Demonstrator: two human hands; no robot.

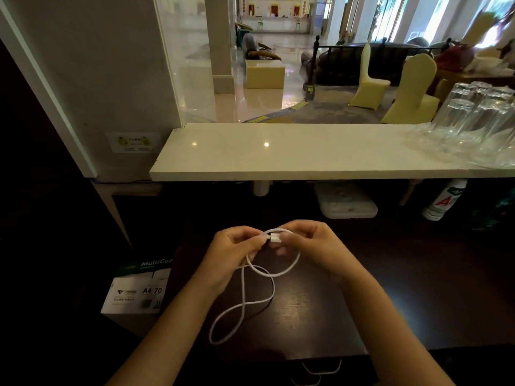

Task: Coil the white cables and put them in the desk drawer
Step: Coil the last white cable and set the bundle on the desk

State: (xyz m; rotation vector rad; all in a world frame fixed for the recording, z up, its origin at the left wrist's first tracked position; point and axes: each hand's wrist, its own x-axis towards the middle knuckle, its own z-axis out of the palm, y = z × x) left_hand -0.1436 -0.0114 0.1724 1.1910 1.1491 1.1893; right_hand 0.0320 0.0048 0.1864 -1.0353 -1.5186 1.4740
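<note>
A white cable hangs in loops above the dark desk. My left hand and my right hand meet at its top and pinch it together, with the white plug end between their fingers. One small loop hangs under my right hand, and a longer figure-eight loop trails down onto the desk toward me. At the bottom edge, more white cable shows in a dark opening below the desk's front edge.
A white stone counter runs across above the desk, with several upturned glasses at its right end. A box of A4 paper stands left of the desk. A white power strip and a bottle lie under the counter.
</note>
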